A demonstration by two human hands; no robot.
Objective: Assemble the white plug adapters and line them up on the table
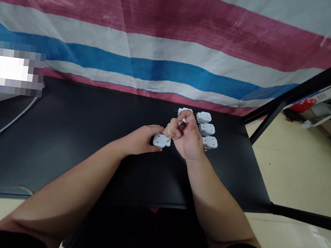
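My left hand is closed around a white plug, thumb and fingers on its two sides, and the plug lies on the black table. Round dark holes show on the plug's upper face, and a thin metal pin sticks out toward the right. My right hand is curled around a screwdriver whose dark purple handle is seen nearly end-on. Its shaft is mostly hidden by the fingers; the tip seems to meet the plug's right end. Several similar white plugs lie just beyond and right of my right hand.
The black table reaches to a striped red, white and blue sheet behind. A blurred-out bright object with a white cable sits at the left. Black metal frame bars stand at the right edge.
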